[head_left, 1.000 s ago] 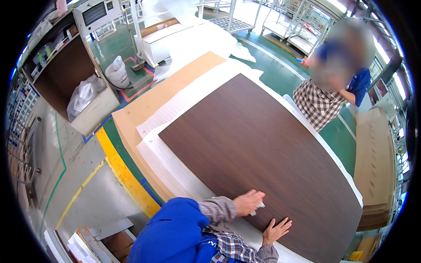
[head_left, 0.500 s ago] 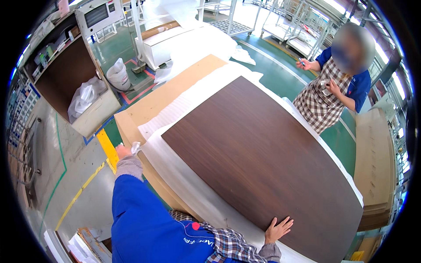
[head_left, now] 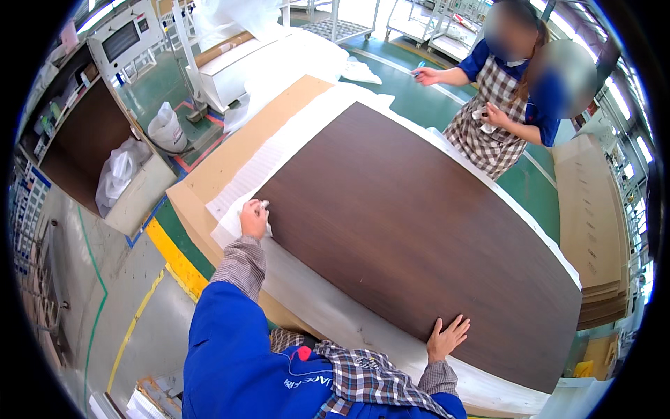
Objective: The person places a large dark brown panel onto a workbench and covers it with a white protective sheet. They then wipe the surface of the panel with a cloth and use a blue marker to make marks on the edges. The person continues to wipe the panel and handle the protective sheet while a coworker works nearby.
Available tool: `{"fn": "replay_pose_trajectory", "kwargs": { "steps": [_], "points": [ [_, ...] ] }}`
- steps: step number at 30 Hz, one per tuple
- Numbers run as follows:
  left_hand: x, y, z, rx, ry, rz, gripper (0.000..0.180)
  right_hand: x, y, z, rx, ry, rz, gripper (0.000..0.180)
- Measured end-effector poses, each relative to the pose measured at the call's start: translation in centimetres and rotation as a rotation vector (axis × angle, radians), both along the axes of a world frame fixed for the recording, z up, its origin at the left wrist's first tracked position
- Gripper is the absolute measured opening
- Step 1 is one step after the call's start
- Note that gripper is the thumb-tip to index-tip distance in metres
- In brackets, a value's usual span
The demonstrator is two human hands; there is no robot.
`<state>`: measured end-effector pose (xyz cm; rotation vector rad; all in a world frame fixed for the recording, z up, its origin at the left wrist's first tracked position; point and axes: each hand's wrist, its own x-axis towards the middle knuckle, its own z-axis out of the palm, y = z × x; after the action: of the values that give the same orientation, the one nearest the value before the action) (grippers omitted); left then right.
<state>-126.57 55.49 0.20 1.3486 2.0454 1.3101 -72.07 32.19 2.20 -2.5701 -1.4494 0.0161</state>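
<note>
A large dark-brown wood-grain panel [head_left: 412,216] lies flat before me on white foam sheeting [head_left: 307,286]. At its left corner my left hand [head_left: 253,219] is closed round a crumpled white cloth [head_left: 268,225], part of which hangs beside the panel's edge. My right hand [head_left: 447,339] rests palm down on the panel by its near edge, fingers spread and holding nothing. Brown cardboard [head_left: 283,105] shows under the foam along the far left side.
Across the panel stands a co-worker [head_left: 488,105] in a checked apron, a small blue item in one hand. A brown cabinet [head_left: 80,150] and a white bucket [head_left: 167,129] stand at the left. Stacked cardboard sheets [head_left: 590,223] are at the right.
My left hand has moved right with the cloth, from beyond the cardboard's edge to the panel's corner. My right hand stays on the panel. The co-worker has stretched one arm out leftward.
</note>
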Motion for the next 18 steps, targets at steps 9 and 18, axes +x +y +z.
{"fn": "replay_pose_trajectory", "kwargs": {
  "steps": [9, 18],
  "points": [
    [6.9, -0.9, -2.8, -0.127, 0.637, 0.022, 0.049, 0.8, -0.1, -0.6, 0.039, -0.053, -0.033, 0.072],
    [26.6, -11.0, 1.3, 0.150, 0.622, -0.820, 0.051, 1.9, -0.2, -1.1, 0.114, -0.086, -0.004, 0.072]
  ]
}}
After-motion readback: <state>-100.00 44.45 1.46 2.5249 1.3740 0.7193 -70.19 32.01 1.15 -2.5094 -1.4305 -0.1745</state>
